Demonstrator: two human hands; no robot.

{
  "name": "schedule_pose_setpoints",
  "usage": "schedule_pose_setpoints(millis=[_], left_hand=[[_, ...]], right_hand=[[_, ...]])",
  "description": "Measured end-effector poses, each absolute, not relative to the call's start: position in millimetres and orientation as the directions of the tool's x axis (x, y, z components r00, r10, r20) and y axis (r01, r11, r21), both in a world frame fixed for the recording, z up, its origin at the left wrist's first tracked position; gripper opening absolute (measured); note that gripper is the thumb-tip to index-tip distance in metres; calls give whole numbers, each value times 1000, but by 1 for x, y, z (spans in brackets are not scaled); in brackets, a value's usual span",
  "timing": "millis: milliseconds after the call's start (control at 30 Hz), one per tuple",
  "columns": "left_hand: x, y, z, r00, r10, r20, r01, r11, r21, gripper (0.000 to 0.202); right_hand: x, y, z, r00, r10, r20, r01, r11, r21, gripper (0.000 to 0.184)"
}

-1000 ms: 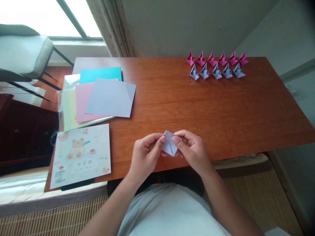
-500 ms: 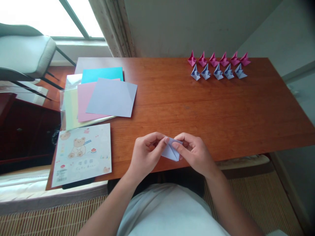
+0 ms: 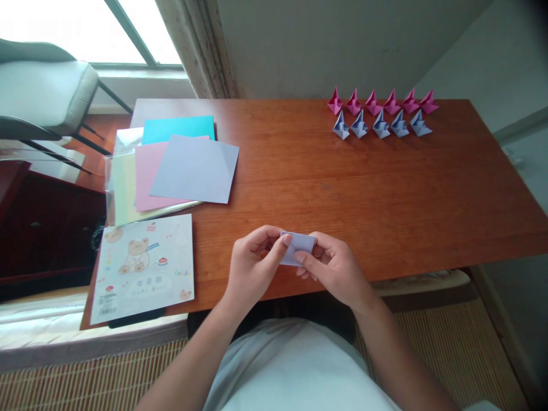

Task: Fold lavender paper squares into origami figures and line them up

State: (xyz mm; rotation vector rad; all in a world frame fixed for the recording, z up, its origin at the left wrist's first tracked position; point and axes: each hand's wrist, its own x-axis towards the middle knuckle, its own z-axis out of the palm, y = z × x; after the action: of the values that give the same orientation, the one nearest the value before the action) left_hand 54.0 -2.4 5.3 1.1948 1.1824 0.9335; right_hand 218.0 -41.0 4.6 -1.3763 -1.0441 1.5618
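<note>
Both hands pinch a small folded lavender paper (image 3: 298,246) just above the near edge of the wooden table (image 3: 385,194). My left hand (image 3: 252,271) grips its left side with thumb and fingers closed. My right hand (image 3: 331,268) grips its right side, thumb on top. The paper looks like a small flat rectangle now. Parts of it are hidden behind my fingers.
Loose coloured sheets (image 3: 188,168) lie at the table's left: lavender on pink, teal and pale yellow. A bear-printed paper pack (image 3: 143,268) lies nearer me. At the far right stand a row of pink folded figures (image 3: 381,103) and a row of lavender ones (image 3: 381,124). A chair (image 3: 43,91) stands by the window.
The folded paper went from a pointed diamond shape to a flatter rectangle as both hands turned and folded it. The hands stayed in the same place.
</note>
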Motion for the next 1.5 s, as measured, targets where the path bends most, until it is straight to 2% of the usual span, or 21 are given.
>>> schedule_pose_setpoints(millis=[167,400,600,800,967,1100,1200,1333,1400,1500], left_hand=[[54,1,9,239,947,-217,-10,225,974,27],[60,-2,2,120,972,-202,-58,210,976,23],[59,-2,2,132,967,-217,-55,225,973,23],[58,-1,2,136,978,-157,-13,160,987,20],[59,-4,2,165,978,-124,81,112,990,19],[62,-6,2,167,979,-120,55,112,992,17],[63,-6,5,202,957,-207,-35,219,975,22],[64,-9,8,353,868,-348,-83,400,913,26],[63,-10,8,349,869,-350,-87,402,911,24],[62,-11,6,286,911,-296,-98,335,937,20]], right_hand=[[221,-40,4,-110,935,-338,-32,-343,-939,22],[220,-40,3,-144,917,-373,2,-377,-926,26],[221,-39,3,-130,927,-352,37,-350,-936,20],[222,-42,4,-148,922,-359,4,-362,-932,23],[222,-38,3,24,989,-148,131,-150,-980,22],[222,-36,4,106,994,-42,252,-67,-965,22],[221,-37,5,179,984,-14,286,-65,-956,21],[218,-39,4,355,935,16,246,-77,-966,23],[218,-39,3,385,923,11,216,-78,-973,23],[220,-38,4,335,941,-39,156,-96,-983,22]])
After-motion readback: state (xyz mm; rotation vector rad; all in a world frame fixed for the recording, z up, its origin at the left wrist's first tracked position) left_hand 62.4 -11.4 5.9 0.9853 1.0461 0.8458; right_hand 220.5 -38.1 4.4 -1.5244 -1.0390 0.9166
